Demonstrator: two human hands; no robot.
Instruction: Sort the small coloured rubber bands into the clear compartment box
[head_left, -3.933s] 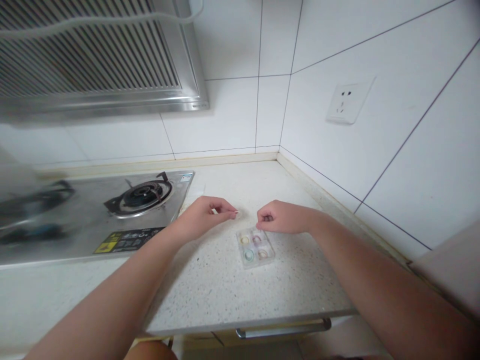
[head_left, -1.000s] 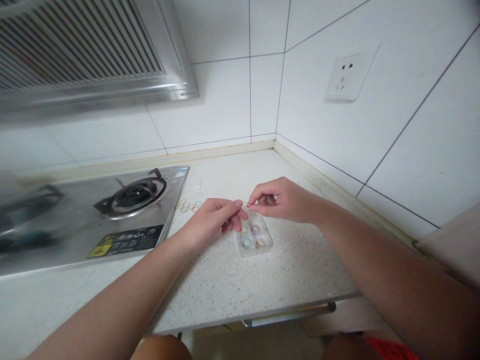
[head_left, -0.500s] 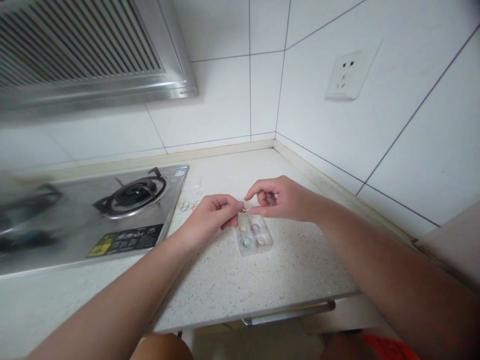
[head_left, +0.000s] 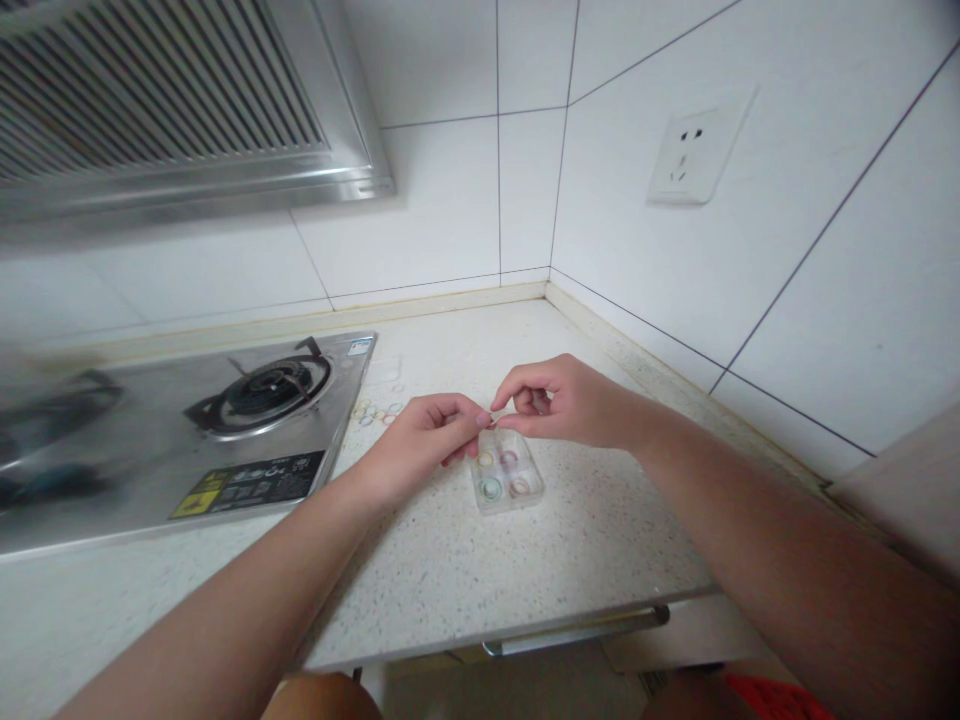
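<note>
A small clear box (head_left: 507, 480) with four compartments lies on the speckled counter (head_left: 465, 570); each compartment holds coloured rubber bands. My left hand (head_left: 424, 435) and my right hand (head_left: 559, 400) meet just above the box's far edge. Both are pinched together on one small band (head_left: 489, 416), too thin to see its colour. Several loose bands (head_left: 377, 412) lie on the counter behind my left hand, near the stove's corner.
A steel gas stove (head_left: 187, 430) with a burner (head_left: 262, 385) fills the left. A range hood (head_left: 172, 110) hangs above it. Tiled walls meet in a corner; a socket (head_left: 690, 145) sits on the right wall. A drawer handle (head_left: 574, 632) shows below the counter edge.
Earlier my hands were apart on either side of the box's far end. They have come together above it, fingertips pinched on a small band. Over the last second they hardly moved.
</note>
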